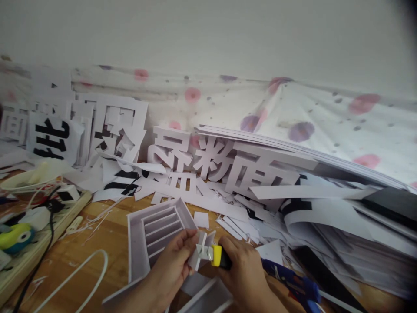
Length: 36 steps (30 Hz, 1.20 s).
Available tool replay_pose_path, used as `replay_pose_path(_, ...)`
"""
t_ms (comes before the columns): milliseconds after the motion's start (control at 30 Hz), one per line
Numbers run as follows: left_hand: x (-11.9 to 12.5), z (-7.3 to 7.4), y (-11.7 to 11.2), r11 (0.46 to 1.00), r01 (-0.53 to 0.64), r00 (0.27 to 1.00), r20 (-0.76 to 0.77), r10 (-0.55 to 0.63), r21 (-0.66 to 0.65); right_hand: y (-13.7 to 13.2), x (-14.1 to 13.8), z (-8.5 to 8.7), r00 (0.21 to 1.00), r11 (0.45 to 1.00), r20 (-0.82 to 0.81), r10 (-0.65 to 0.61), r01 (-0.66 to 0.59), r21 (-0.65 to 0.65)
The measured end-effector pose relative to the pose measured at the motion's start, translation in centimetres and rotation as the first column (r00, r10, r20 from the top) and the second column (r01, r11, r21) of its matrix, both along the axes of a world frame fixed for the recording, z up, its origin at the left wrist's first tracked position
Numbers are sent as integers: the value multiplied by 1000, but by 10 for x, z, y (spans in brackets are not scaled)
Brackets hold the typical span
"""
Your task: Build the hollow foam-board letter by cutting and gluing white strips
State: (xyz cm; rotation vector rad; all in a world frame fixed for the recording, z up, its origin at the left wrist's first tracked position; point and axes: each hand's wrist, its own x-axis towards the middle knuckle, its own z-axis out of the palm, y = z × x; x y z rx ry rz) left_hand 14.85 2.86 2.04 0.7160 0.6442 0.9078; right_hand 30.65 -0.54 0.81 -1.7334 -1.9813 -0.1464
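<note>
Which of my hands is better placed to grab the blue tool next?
Probably your right hand: it is closer to the blue tool, though it would need to release the yellow-and-black tool it grips. Your left hand is farther away, holding a small white piece.

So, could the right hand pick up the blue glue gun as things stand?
Probably not right away: the right hand is closed around the yellow-and-black cutter. Otherwise the way looks fairly free: the blue glue gun lies near that forearm, and nothing seems to cover it.
</note>
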Motion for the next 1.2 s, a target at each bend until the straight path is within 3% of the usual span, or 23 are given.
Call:
replay_pose_path(300,0,5,-1,1000,-10,999,-38,10,-1,4,5,-4,1000,998,9,-29,28,55)
replay_pose_path(633,0,4,0,999,22,999,-27,-23,-41,4,10,4,1000,999,9,-29,29,-23)
replay_pose_path(800,-2,5,-3,998,37,999,-10,-38,-46,7,18,2,993,993,-30,-113,112,-30)
replay_pose_path(967,-3,4,-1,1000,-7,1000,24,7,-20,4,12,8,954,994,-294,-58,29,-103)
replay_pose_path(1133,-4,2,-1,997,20,992,125,-30,79,-1,-3,13,760,967,-645,85,-218,-129)
replay_pose_path(1200,-4,4,-1,995,65,987,143,-76,82,0,-5,13,700,964,-708,89,-240,-115)
